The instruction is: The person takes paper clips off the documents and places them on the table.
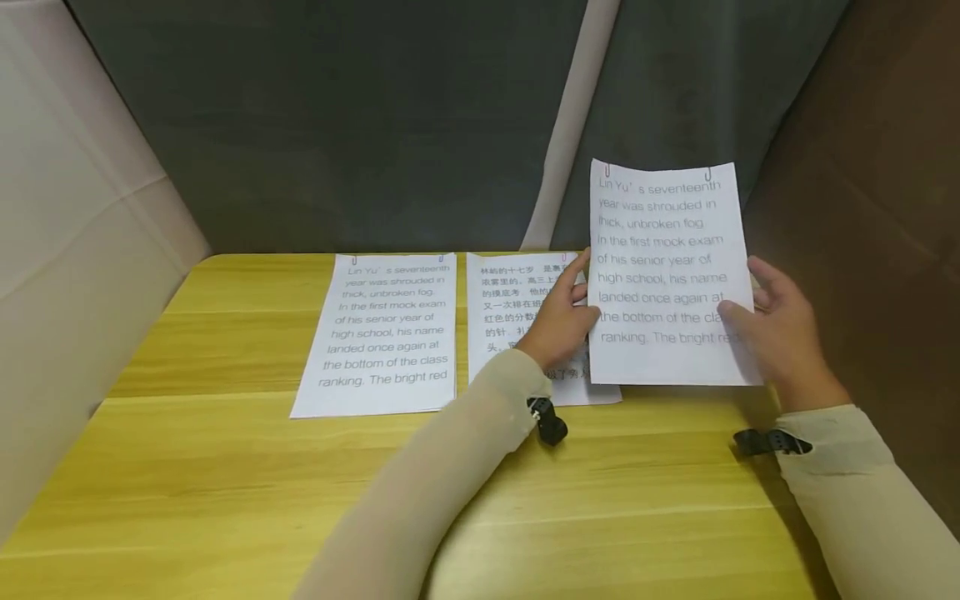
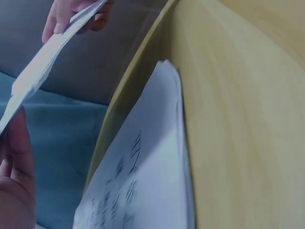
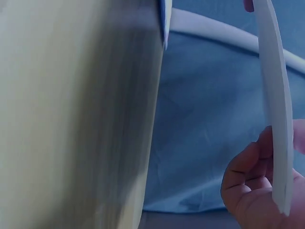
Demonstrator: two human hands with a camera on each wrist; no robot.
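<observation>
Both hands hold up a stack of printed paper [image 1: 667, 267] with English text, two paper clips along its top edge. My left hand [image 1: 558, 325] grips its left edge, thumb at the front. On the opposite edge my right hand [image 1: 787, 333] pinches the sheets, thumb over the lower text and fingers behind. In the right wrist view the stack [image 3: 276, 95] shows edge-on between thumb and curled fingers. Below the left hand lies a stack with Chinese text [image 1: 510, 333], partly hidden by that hand and the raised stack. Another English-text stack [image 1: 386, 333] lies to its left.
The stacks lie near the far edge of a yellow wood-grain table [image 1: 225, 467]. A dark grey cloth [image 1: 360, 125] with a pale strip [image 1: 573, 117] hangs behind it. Pale cloth [image 1: 82, 208] stands at the left, a brown wall [image 1: 885, 208] at the right.
</observation>
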